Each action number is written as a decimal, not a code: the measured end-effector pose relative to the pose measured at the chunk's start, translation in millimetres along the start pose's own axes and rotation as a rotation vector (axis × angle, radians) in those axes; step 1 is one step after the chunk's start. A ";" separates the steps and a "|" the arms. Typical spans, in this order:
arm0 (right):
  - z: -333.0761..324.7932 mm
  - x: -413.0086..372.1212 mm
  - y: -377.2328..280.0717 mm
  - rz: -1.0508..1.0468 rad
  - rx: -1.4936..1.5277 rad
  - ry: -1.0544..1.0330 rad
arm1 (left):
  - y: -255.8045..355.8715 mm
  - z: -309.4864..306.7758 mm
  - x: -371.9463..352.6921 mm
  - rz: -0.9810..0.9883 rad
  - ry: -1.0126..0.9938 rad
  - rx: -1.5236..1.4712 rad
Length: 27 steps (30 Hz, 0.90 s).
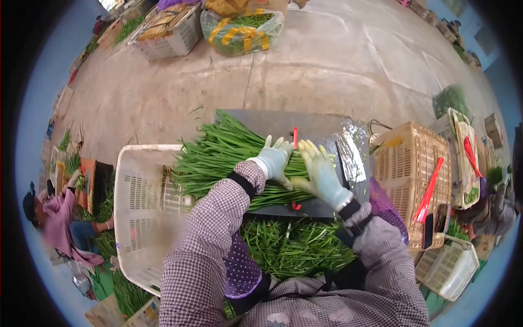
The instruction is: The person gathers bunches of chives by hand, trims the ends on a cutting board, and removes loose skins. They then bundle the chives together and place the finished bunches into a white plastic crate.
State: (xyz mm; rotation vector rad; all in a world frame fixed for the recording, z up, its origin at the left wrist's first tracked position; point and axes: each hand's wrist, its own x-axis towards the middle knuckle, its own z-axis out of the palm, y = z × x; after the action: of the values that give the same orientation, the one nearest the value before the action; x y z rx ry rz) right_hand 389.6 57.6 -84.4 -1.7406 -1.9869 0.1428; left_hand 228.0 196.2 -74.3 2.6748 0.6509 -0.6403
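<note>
A thick bundle of long green stalks (223,144) lies across a dark board (321,122), its leafy ends spread to the left. My left hand (274,158), in a pale glove, rests flat on the stalks with its fingers apart. To its right my right hand (321,174), gloved too, presses on the bundle with its fingers stretched out and its thumb pointing left. A red strip (296,137) shows between the hands at the bundle's upper edge, and its other end sticks out below. More loose green stalks (294,248) lie under the board, near my body.
A white crate (131,204) stands left of the board. On the right are a tan crate (411,180) with red strips and a phone (428,231), and a white basket (449,267). Co-workers sit at far left (60,218) and far right. A bag of greens (242,32) lies ahead.
</note>
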 end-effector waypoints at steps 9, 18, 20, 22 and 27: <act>-0.5 3.0 10.9 -0.067 -0.487 -0.356 | -10.8 -27.1 14.3 -0.007 -0.138 -0.140; 0.1 1.4 2.9 -0.003 -0.531 -0.360 | 21.3 -8.5 3.0 -0.143 0.033 -0.028; -23.0 -5.2 -14.7 0.003 -0.490 -0.341 | 21.3 -5.5 -0.7 -0.141 0.057 -0.024; -48.1 -26.4 -29.4 -0.015 -0.090 0.081 | 21.0 -5.9 -4.2 -0.126 0.065 -0.033; 27.2 -144.8 -53.1 0.699 0.674 0.080 | 19.2 -3.0 0.6 -0.153 0.052 -0.049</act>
State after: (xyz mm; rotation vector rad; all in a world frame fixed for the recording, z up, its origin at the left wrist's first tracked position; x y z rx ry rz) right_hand 339.6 -83.8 -129.5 -1.8196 -1.0035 0.8462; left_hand 239.0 181.4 -68.4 2.6220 0.8807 -0.5873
